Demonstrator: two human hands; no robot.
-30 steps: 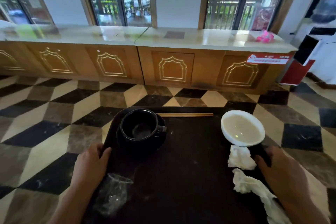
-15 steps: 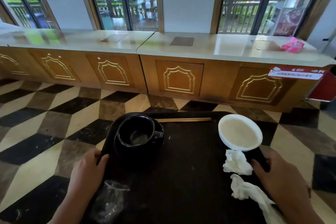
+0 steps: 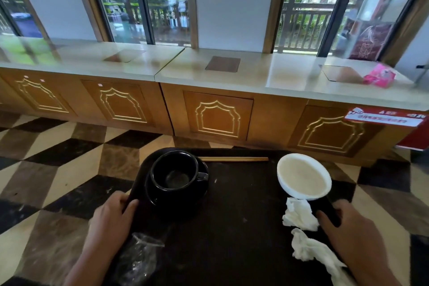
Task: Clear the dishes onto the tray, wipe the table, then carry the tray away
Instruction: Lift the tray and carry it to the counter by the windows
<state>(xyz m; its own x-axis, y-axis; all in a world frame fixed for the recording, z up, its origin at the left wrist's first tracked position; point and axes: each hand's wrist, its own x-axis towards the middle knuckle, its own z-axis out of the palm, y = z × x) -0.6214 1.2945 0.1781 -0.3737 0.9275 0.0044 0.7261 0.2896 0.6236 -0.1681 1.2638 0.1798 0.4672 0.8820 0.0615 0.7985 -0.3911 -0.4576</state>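
I hold a black tray (image 3: 234,227) in front of me, above a checkered floor. My left hand (image 3: 111,218) grips its left edge and my right hand (image 3: 348,230) grips its right edge. On the tray a black cup (image 3: 174,174) sits on a black saucer (image 3: 199,193) at the far left. A white bowl (image 3: 304,176) stands at the far right. Wooden chopsticks (image 3: 233,159) lie along the far edge. Crumpled white napkins (image 3: 299,215) lie near my right hand, and a clear plastic wrapper (image 3: 139,255) lies near my left.
A long wooden counter (image 3: 218,118) with a pale stone top runs across the view just ahead, under tall windows. A pink packet (image 3: 379,75) lies on its right end. A red and white label (image 3: 385,118) is stuck on the right cabinet front.
The counter has come closer and shifted right in view as I walk with the tray. Both hands keep their grip on the tray; the dishes have not shifted.
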